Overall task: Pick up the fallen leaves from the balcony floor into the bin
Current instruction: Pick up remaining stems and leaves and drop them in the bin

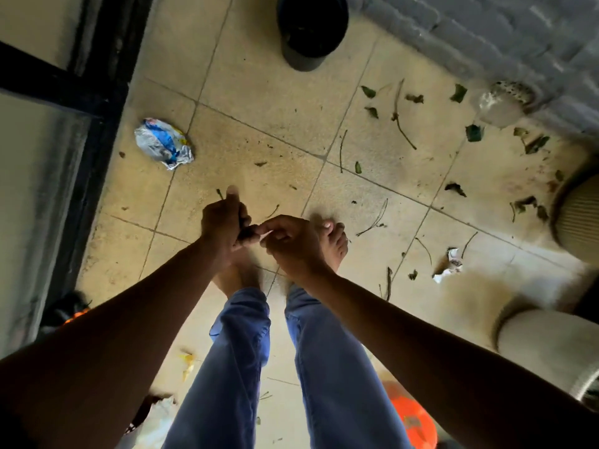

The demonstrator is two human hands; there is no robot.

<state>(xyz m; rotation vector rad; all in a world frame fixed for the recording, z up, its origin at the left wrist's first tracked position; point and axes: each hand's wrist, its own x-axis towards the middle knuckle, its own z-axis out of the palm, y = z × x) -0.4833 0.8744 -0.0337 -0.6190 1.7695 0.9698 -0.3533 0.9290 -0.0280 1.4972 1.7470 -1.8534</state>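
- Your left hand (223, 222) is curled tight around a dark bundle (245, 233), apparently gathered leaf scraps, though it is too shadowed to be sure.
- Your right hand (291, 244) meets the left at the middle of the view; its fingertips pinch a thin pale sliver (266, 234) right at the bundle's end.
- Both hands hover above your bare feet (334, 241) on the tiled balcony floor (259, 118); blue trousers (233, 351) fill the 6 o'clock part.
- The fallen leaves (475, 132) lie mostly from 1 to 3 o'clock of your hands: green and dried bits, scattered, with a long twig (400, 115) among them.
- More thin stems (376, 218) lie just at 3 o'clock of your right foot.
- The bin (311, 30), a dark round bucket, stands at 12 o'clock, well apart from your hands, near the grey brick wall (486, 30).
- A crumpled blue and white wrapper (163, 144) lies at 10 o'clock, close to the black door frame (94, 92).
- A small white crumpled scrap (450, 265) lies at 3 o'clock on the floor.
- Ribbed beige pots (577, 215) sit at the right edge, at 3 to 4 o'clock.
- An orange round object (411, 419) shows at 5 o'clock, partly behind your right arm.
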